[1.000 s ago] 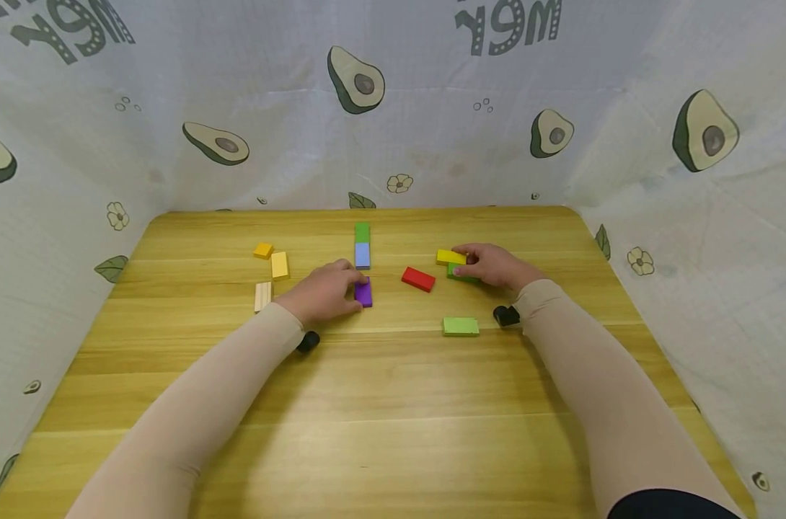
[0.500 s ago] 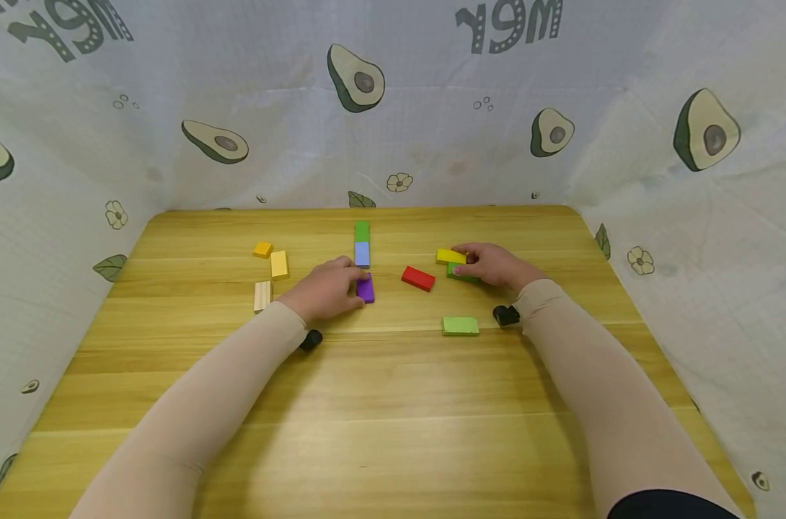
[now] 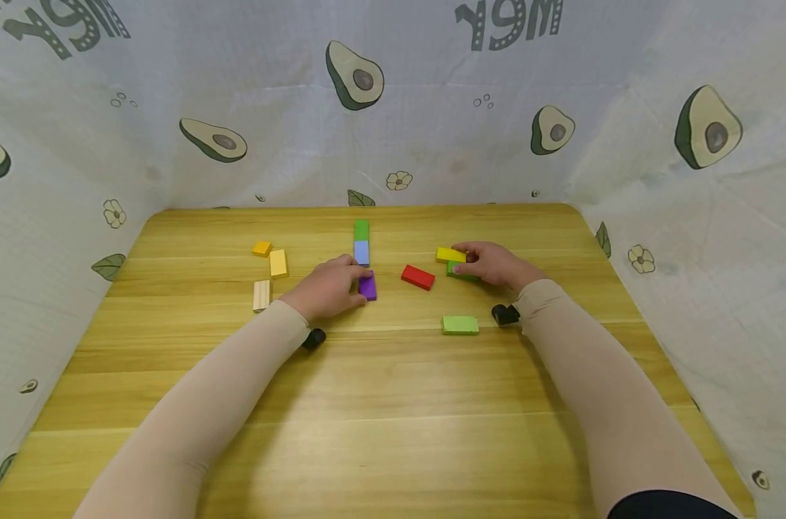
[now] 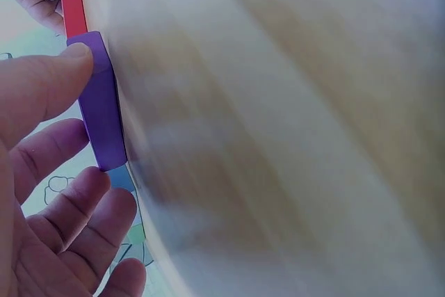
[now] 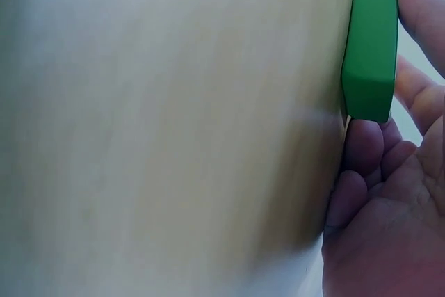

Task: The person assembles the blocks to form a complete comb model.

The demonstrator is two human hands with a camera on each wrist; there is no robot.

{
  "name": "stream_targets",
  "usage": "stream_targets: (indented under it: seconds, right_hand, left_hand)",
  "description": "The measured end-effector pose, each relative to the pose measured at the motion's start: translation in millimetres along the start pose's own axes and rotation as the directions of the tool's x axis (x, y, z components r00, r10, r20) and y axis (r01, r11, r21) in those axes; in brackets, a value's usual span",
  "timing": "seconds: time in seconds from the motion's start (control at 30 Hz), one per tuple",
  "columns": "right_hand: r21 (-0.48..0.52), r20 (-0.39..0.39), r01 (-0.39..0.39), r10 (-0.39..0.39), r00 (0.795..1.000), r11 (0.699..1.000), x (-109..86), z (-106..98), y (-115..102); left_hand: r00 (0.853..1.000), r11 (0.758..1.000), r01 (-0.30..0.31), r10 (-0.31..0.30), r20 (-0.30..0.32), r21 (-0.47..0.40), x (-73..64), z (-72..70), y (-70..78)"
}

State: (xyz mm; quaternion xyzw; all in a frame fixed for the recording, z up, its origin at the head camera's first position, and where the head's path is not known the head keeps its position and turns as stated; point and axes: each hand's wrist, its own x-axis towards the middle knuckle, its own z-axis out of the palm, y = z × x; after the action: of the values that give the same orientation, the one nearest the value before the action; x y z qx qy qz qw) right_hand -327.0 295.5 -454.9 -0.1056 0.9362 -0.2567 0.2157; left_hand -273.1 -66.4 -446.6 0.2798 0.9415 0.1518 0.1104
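Note:
My left hand [image 3: 331, 288] pinches a purple block [image 3: 368, 287] lying on the wooden table, thumb at its near end and index finger towards its far end. In the left wrist view the same purple block [image 4: 104, 109] shows the thumb pressed on it. Over at the right, my right hand [image 3: 493, 264] holds a dark green block [image 3: 453, 269], its thumb on that block. The index finger reaches the yellow block [image 3: 449, 255] just behind. The right wrist view shows the green block [image 5: 372, 39] close up, partly hiding the fingers.
A blue block [image 3: 362, 252] and a green block [image 3: 361, 230] form a line behind the purple one. Between the hands lies a red block [image 3: 417, 277]. A light green block [image 3: 460, 325] is nearer. Orange [image 3: 262, 249], yellow-orange [image 3: 278, 264] and plain wood [image 3: 262, 295] blocks lie left.
The purple block has slid slightly right and away from me with my left hand, out of line with the blue block. My right hand stays in place.

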Motion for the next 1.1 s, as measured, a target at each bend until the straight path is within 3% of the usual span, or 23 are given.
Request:
stream_targets:
  seconds: [1.1]
  right_hand:
    - [0.033, -0.012, 0.009, -0.009, 1.000, 0.999, -0.3, 2.5, 1.9]
  left_hand:
    - [1.000, 1.000, 0.003, -0.003, 0.012, -0.018, 6.5, 2.2, 5.3]
